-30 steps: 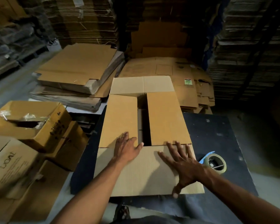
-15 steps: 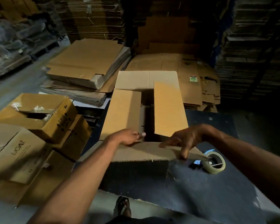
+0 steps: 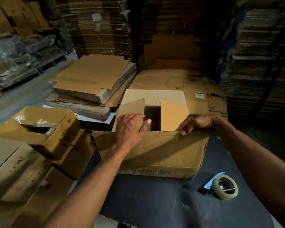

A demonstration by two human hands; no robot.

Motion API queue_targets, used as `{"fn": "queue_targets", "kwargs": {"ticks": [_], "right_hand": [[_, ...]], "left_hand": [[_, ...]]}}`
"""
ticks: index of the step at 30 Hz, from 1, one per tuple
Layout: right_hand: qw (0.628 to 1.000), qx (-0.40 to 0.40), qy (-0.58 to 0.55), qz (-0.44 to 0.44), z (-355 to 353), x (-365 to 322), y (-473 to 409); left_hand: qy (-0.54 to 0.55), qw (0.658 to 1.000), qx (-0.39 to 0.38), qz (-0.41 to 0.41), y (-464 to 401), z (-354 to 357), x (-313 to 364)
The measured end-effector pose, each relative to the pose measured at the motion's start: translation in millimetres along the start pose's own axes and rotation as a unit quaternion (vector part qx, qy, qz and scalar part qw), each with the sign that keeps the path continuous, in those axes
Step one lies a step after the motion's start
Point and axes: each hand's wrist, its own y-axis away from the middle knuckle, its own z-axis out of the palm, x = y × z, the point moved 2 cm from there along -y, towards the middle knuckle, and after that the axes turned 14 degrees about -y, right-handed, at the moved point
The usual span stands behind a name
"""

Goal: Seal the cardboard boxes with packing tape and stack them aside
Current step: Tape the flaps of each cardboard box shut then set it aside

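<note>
An open cardboard box (image 3: 163,155) stands on the dark table (image 3: 146,195) in front of me. Its two side flaps lie partly folded inward, and the far flap stands up behind them. The near flap rises upright toward me. My left hand (image 3: 130,129) lies over the near flap's top edge, fingers spread and pointing into the opening. My right hand (image 3: 196,123) grips the same edge further right, fingers curled over it. A roll of clear packing tape (image 3: 224,186) with a blue tab lies on the table at the right, apart from both hands.
Several assembled boxes (image 3: 39,129) are piled at the left beside the table. Flattened cardboard sheets (image 3: 92,78) are stacked behind the box, and tall bundles of cardboard (image 3: 262,55) line the back and right. Grey floor (image 3: 15,99) shows at the left.
The near flap, which lay flat toward me under both palms, has been lifted upright. My hands moved up to its top edge, and my right hand now curls over it.
</note>
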Motion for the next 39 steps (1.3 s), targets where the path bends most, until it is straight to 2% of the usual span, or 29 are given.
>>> {"fn": "queue_targets", "kwargs": {"ticks": [2,5,7,13,16,19,21,24,26,29,32,35,39], "right_hand": [[0.999,0.022,0.024,0.009,1,-5,2],[0.993,0.048,0.109,0.028,9,-17,3],[0.982,0.079,0.171,0.03,17,-21,2],[0.952,0.167,0.256,0.028,23,-10,1],[0.935,0.206,0.283,0.051,28,1,-14],[0.898,0.274,0.332,0.087,36,28,-36],[0.884,0.337,0.303,0.118,36,55,-43],[0.882,0.427,0.13,0.152,38,86,-43],[0.864,0.458,0.09,0.191,46,98,-46],[0.858,0.442,0.139,0.222,77,98,-52],[0.863,0.392,0.222,0.229,132,81,-59],[0.882,0.319,0.285,0.2,196,56,-71],[0.914,0.217,0.308,0.153,259,26,-93]], "left_hand": [[-0.069,0.996,0.054,0.012,12,14,6],[-0.107,0.993,0.041,0.034,33,35,23],[-0.121,0.992,0.015,0.032,37,48,26],[-0.124,0.988,-0.042,0.084,7,66,24],[-0.124,0.981,-0.126,0.079,-8,83,16],[-0.138,0.972,-0.183,0.058,-11,102,5],[-0.131,0.969,-0.206,0.026,-2,113,1],[-0.111,0.974,-0.196,-0.031,24,121,0],[-0.095,0.973,-0.193,-0.079,40,122,-1],[-0.082,0.962,-0.229,-0.124,55,131,-11],[-0.084,0.954,-0.265,-0.115,46,147,-43],[-0.089,0.951,-0.287,-0.073,25,157,-91],[-0.099,0.949,-0.296,0.04,19,154,-141]]}}
